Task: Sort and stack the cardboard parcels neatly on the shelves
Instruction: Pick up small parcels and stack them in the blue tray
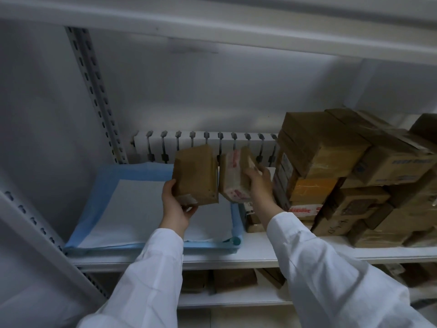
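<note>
My left grip (176, 205) pinches the plain brown cardboard parcel (196, 176) by its lower corner. My right grip (260, 183) clasps the red-taped cardboard parcel (234, 178) at its side. Both are in the air, almost touching between my grips. They look light and stiff with slick tape, so I'd hold their flat faces.

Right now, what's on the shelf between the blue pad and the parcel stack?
Head view: a low brown parcel lies flat between the blue pad and the parcel stack, partly hidden by the right sleeve.

Stacked parcels (343, 176) block right; blue pad (106, 197) open.
</note>
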Available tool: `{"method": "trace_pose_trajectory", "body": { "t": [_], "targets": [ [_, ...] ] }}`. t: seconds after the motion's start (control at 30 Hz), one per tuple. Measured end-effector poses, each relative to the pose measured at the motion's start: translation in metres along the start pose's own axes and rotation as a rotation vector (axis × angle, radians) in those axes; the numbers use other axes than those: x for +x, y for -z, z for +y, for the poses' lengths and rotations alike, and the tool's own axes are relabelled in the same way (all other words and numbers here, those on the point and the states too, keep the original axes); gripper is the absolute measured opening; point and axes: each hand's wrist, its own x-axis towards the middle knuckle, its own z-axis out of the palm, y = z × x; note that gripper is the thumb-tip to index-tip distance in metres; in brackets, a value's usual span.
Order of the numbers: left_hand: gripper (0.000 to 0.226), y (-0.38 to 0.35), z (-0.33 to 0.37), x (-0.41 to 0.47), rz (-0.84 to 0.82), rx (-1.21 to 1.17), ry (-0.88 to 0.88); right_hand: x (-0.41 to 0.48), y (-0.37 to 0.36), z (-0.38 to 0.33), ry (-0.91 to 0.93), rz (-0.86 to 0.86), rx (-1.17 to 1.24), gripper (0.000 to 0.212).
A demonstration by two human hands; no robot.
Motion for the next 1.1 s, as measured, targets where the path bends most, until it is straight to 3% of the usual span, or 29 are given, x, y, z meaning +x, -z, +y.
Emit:
{"method": "trace_pose_trajectory", "body": {
  "t": [0.07, 0.17, 0.3, 0.47, 0.63, 0.73, 0.9, 1.1],
  "targets": [
    [0.039, 0.004, 0.003, 0.001, -0.037, -0.071, 0.036, -0.006, 0.002, -0.005, -0.110, -0.060, 0.311, 0.026],
    [0.039, 0.005, 0.007, -0.003, -0.108, -0.189, 0.101, -0.007, 0.002, -0.007, -0.307, -0.152, 0.735, 0.034],
    [0.047, 0.004, 0.010, -0.008, -0.148, -0.262, 0.159, -0.009, -0.006, -0.007, -0.476, -0.287, 0.986, 0.049],
    [0.066, 0.017, 0.016, -0.005, -0.290, -0.389, 0.324, -0.007, -0.017, -0.002, -0.477, -0.488, 1.055, 0.061],
    [0.056, 0.030, 0.023, -0.002, -0.359, -0.589, 0.359, -0.007, -0.028, -0.004, -0.455, -0.535, 1.036, 0.060],
    [0.055, 0.039, 0.027, 0.001, -0.310, -0.631, 0.331, -0.009, -0.036, -0.004, -0.443, -0.509, 1.037, 0.056],
    [0.049, 0.046, 0.034, 0.004, -0.068, -0.504, 0.142, -0.013, -0.052, -0.007, -0.455, -0.501, 1.000, 0.056],
    [0.050, 0.075, 0.056, 0.007, 0.036, -0.359, 0.098, -0.015, -0.084, -0.008, -0.452, -0.477, 0.920, 0.059]
  ]
}}
